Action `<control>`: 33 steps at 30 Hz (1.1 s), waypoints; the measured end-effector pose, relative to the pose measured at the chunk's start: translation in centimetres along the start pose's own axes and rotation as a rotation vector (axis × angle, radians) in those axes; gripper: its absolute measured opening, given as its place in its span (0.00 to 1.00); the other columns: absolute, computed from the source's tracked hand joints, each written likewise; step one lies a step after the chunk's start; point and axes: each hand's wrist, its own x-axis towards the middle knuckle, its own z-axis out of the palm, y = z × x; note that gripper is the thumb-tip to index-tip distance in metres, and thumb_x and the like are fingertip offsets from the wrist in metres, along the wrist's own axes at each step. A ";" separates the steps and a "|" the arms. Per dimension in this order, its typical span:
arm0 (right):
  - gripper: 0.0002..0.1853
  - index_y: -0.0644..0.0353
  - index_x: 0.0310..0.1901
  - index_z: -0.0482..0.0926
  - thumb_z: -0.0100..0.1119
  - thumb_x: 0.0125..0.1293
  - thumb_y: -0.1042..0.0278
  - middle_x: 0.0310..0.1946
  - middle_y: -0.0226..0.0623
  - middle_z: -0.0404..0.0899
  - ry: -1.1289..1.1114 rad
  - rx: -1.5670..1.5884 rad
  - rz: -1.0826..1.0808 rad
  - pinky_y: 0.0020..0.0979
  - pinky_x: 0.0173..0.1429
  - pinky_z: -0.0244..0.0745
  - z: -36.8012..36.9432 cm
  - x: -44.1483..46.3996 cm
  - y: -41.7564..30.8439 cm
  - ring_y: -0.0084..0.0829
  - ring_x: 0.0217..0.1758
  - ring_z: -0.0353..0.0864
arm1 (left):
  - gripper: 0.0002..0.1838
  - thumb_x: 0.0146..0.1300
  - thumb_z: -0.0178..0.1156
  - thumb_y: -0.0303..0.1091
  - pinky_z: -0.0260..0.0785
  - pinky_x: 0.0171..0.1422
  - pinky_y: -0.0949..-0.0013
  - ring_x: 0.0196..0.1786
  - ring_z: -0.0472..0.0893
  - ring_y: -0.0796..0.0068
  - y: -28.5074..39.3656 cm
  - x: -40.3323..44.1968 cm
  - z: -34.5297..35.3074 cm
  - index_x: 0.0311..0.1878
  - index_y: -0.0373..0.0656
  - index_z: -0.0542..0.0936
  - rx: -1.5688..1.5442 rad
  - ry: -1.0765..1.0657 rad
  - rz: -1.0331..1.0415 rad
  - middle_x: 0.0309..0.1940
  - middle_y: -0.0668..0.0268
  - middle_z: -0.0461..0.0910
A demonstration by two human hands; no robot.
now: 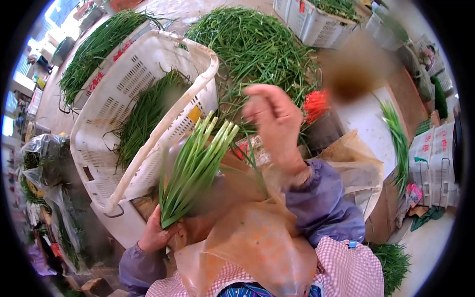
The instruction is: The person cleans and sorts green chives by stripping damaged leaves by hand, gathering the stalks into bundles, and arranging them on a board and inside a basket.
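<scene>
My left hand (157, 231) is closed around the lower part of a bunch of garlic chives (198, 168). Their pale cut ends point up and away from me, above the plastic sheet on my lap. My right hand (277, 121) is raised to the right of the bunch, its fingers curled together and slightly blurred. Whatever it may hold is too unclear to make out. A loose chive blade (255, 168) stands below it. Just beyond the right hand is a bright red bundle of thin strands (315, 105).
A white plastic crate (106, 126) with chives inside tilts at my left. A large chive heap (252, 44) lies ahead. Another crate (316, 27) stands behind it. On the right, a small chive bundle (394, 138) lies along a white board (363, 116). A brownish plastic sheet (247, 242) covers my lap.
</scene>
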 end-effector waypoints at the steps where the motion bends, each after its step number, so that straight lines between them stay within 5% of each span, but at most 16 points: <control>1: 0.07 0.58 0.45 0.79 0.54 0.68 0.70 0.26 0.26 0.77 -0.194 -0.190 -0.255 0.20 0.32 0.72 1.1 -0.1 -1.3 0.16 0.29 0.76 | 0.34 0.57 0.67 0.30 0.61 0.61 0.70 0.56 0.69 0.77 0.1 -0.1 -0.3 0.65 0.40 0.61 0.025 -0.012 -0.073 0.53 0.68 0.73; 4: 0.09 0.61 0.45 0.76 0.54 0.65 0.70 0.25 0.27 0.77 -0.448 -0.005 -0.627 0.24 0.28 0.71 4.1 0.7 -3.2 0.21 0.25 0.74 | 0.33 0.58 0.66 0.29 0.64 0.59 0.69 0.53 0.71 0.75 1.0 -0.1 0.7 0.64 0.39 0.62 0.069 0.028 0.051 0.51 0.67 0.73; 6: 0.17 0.60 0.57 0.71 0.52 0.68 0.69 0.25 0.29 0.79 -0.481 0.230 0.483 0.19 0.23 0.70 2.5 2.2 -3.3 0.16 0.21 0.74 | 0.32 0.57 0.65 0.27 0.65 0.58 0.69 0.53 0.72 0.74 1.4 -0.5 1.1 0.63 0.38 0.62 0.102 0.049 0.106 0.51 0.65 0.74; 8: 0.19 0.63 0.57 0.67 0.53 0.67 0.68 0.25 0.30 0.78 -0.751 0.198 0.592 0.18 0.23 0.69 2.0 1.5 -3.3 0.15 0.20 0.73 | 0.32 0.55 0.63 0.26 0.63 0.61 0.68 0.55 0.72 0.72 2.1 -0.3 1.5 0.63 0.37 0.62 0.375 0.097 0.057 0.51 0.62 0.74; 10: 0.21 0.60 0.57 0.65 0.55 0.64 0.66 0.27 0.32 0.76 -0.781 0.554 0.752 0.19 0.23 0.68 3.1 -1.8 -2.8 0.17 0.23 0.74 | 0.28 0.52 0.61 0.22 0.71 0.45 0.71 0.40 0.77 0.74 0.9 0.7 1.9 0.58 0.39 0.66 0.510 0.162 0.278 0.41 0.64 0.76; 12: 0.15 0.61 0.51 0.67 0.54 0.65 0.66 0.24 0.31 0.75 -0.873 0.539 0.700 0.20 0.19 0.66 4.7 -3.3 -2.0 0.18 0.17 0.72 | 0.26 0.61 0.60 0.32 0.68 0.54 0.62 0.50 0.75 0.62 1.6 -0.6 1.6 0.61 0.38 0.67 0.314 0.083 0.075 0.50 0.56 0.76; 14: 0.07 0.60 0.38 0.70 0.53 0.67 0.67 0.20 0.32 0.75 -0.807 0.556 0.632 0.21 0.18 0.67 6.8 -5.2 1.0 0.20 0.15 0.73 | 0.28 0.61 0.57 0.27 0.67 0.56 0.64 0.51 0.73 0.64 2.1 -0.8 1.5 0.64 0.36 0.63 0.544 0.104 0.092 0.51 0.56 0.75; 16: 0.06 0.60 0.39 0.72 0.52 0.68 0.67 0.18 0.31 0.75 -0.723 0.603 0.533 0.22 0.18 0.69 5.7 -4.6 -0.3 0.21 0.15 0.74 | 0.29 0.61 0.58 0.28 0.66 0.57 0.64 0.53 0.72 0.64 1.3 -0.9 1.4 0.65 0.35 0.62 0.499 0.128 0.060 0.52 0.55 0.74; 20: 0.09 0.61 0.45 0.73 0.53 0.69 0.67 0.26 0.35 0.79 0.033 0.749 0.329 0.23 0.24 0.74 -0.9 0.1 -0.1 0.21 0.21 0.78 | 0.33 0.60 0.60 0.31 0.62 0.62 0.62 0.57 0.70 0.62 1.8 -1.1 1.7 0.67 0.34 0.60 0.489 0.187 0.011 0.57 0.53 0.71; 23: 0.15 0.61 0.53 0.70 0.52 0.69 0.63 0.38 0.40 0.80 0.291 0.684 0.204 0.29 0.34 0.78 -6.3 1.9 2.9 0.27 0.34 0.81 | 0.34 0.60 0.61 0.33 0.61 0.63 0.61 0.60 0.69 0.61 -0.2 -1.0 1.0 0.68 0.36 0.60 0.345 0.164 -0.001 0.60 0.53 0.69; 25: 0.32 0.61 0.67 0.56 0.53 0.68 0.55 0.53 0.43 0.74 -0.026 0.406 0.703 0.34 0.55 0.72 -5.4 0.0 4.2 0.28 0.51 0.76 | 0.34 0.60 0.61 0.33 0.62 0.62 0.61 0.60 0.69 0.61 -2.0 0.4 -0.9 0.68 0.37 0.61 0.257 0.158 0.007 0.61 0.53 0.69; 26: 0.40 0.61 0.71 0.46 0.52 0.67 0.49 0.60 0.44 0.68 -0.385 0.227 0.717 0.37 0.63 0.64 -4.5 -1.7 6.3 0.30 0.60 0.69 | 0.31 0.64 0.57 0.36 0.62 0.63 0.61 0.61 0.69 0.62 -3.6 1.2 -2.4 0.68 0.39 0.61 0.217 0.115 -0.122 0.62 0.53 0.68; 27: 0.37 0.59 0.70 0.51 0.54 0.67 0.51 0.55 0.42 0.72 -0.495 0.176 0.586 0.35 0.59 0.67 -3.3 -3.2 7.6 0.30 0.56 0.71 | 0.29 0.67 0.52 0.39 0.63 0.63 0.60 0.62 0.69 0.63 -2.8 0.6 -1.7 0.69 0.41 0.61 0.168 0.100 -0.275 0.63 0.54 0.67; 28: 0.34 0.58 0.69 0.56 0.56 0.66 0.54 0.49 0.39 0.75 -0.609 0.156 0.456 0.34 0.55 0.69 -1.7 -5.6 9.1 0.29 0.51 0.74 | 0.32 0.50 0.64 0.25 0.68 0.29 0.72 0.28 0.75 0.74 -2.2 1.5 -1.0 0.60 0.38 0.64 -0.134 -0.015 0.146 0.36 0.63 0.75; 30: 0.34 0.59 0.66 0.60 0.60 0.61 0.58 0.48 0.41 0.76 -0.784 0.222 0.531 0.32 0.57 0.69 -0.9 -5.8 5.0 0.32 0.53 0.73 | 0.28 0.50 0.63 0.22 0.66 0.27 0.74 0.26 0.74 0.77 -0.5 0.4 -0.8 0.56 0.41 0.66 -0.192 -0.030 -0.082 0.33 0.65 0.75; 33: 0.30 0.59 0.60 0.68 0.63 0.55 0.64 0.44 0.46 0.78 -0.857 -0.137 0.296 0.35 0.52 0.73 -1.6 -6.2 6.2 0.38 0.47 0.78 | 0.28 0.50 0.65 0.24 0.55 0.18 0.79 0.19 0.67 0.83 -0.7 -1.1 -0.1 0.54 0.43 0.65 -0.359 0.125 -0.170 0.27 0.67 0.71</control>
